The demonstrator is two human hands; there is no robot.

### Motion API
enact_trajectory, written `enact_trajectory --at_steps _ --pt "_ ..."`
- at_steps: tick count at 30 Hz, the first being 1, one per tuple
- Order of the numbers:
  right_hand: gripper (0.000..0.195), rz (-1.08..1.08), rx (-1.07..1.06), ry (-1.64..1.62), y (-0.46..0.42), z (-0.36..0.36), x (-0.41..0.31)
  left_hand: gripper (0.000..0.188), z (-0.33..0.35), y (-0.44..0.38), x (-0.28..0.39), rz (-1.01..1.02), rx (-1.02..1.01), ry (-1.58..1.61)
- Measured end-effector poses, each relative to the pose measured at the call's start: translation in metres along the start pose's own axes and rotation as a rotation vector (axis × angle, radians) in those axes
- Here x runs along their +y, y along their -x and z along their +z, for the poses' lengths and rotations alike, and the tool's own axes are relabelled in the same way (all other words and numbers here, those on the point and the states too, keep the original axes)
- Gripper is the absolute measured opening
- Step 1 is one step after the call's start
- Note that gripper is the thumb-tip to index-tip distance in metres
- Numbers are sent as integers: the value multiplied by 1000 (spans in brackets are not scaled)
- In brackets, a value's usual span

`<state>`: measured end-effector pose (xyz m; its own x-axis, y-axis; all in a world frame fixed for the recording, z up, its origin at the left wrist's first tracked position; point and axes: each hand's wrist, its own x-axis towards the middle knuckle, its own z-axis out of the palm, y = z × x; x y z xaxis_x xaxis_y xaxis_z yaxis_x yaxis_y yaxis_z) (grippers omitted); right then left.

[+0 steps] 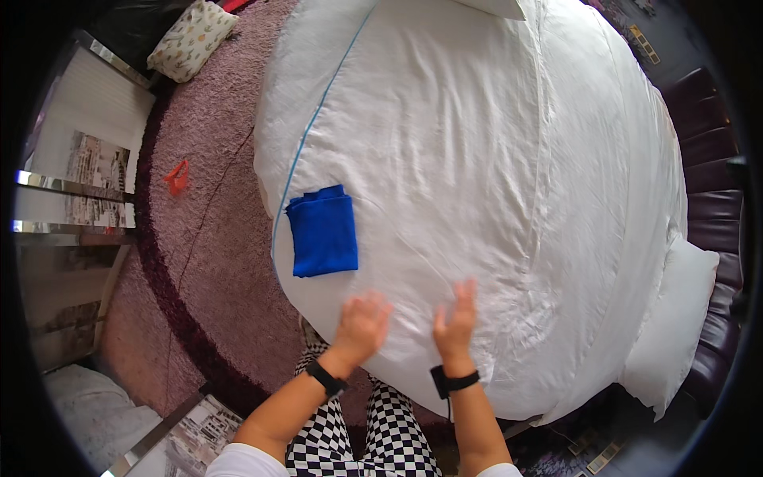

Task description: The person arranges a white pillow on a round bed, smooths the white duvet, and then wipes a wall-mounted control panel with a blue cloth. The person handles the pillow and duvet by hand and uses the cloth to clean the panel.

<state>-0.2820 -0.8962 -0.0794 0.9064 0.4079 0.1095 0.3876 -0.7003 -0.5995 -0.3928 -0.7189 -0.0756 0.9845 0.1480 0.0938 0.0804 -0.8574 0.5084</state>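
Note:
A blue cloth (325,235), folded into a rough rectangle, lies flat on the white bedding (453,149) close to the bed's left edge. My left hand (363,325) is just below and to the right of the cloth, apart from it, and holds nothing; it is blurred. Further right, over the bedding, my right hand (458,325) has its fingers spread and is empty, blurred as well. Both wrists wear black bands. A thin blue line of piping runs along the bedding's left side.
A pillow (670,328) leans by the dark padded headboard (709,191) at right. Left of the bed lies a pinkish-purple carpet (232,238) with an orange-red item (177,177) on it. A patterned cushion (191,42) sits at upper left, above a mirrored or glossy furniture piece (89,137).

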Motion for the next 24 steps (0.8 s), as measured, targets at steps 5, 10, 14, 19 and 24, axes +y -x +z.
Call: enact_trajectory --at_steps 5,10,14,19,24 --pt "58 -95 -164 -165 -33 81 -86 76 -52 -31 -84 -237 25 -226" --pt "51 245 -79 -330 -47 134 -139 43 -49 -23 -133 -53 49 -163" --pt "33 414 -113 -279 -38 153 -161 25 -64 -23 -160 0 18 74" --pt "23 350 -35 -416 -46 154 -204 27 -102 -24 -186 37 31 233" --pt "28 301 42 -500 -89 163 -265 33 -145 -42 -215 7 144 323"
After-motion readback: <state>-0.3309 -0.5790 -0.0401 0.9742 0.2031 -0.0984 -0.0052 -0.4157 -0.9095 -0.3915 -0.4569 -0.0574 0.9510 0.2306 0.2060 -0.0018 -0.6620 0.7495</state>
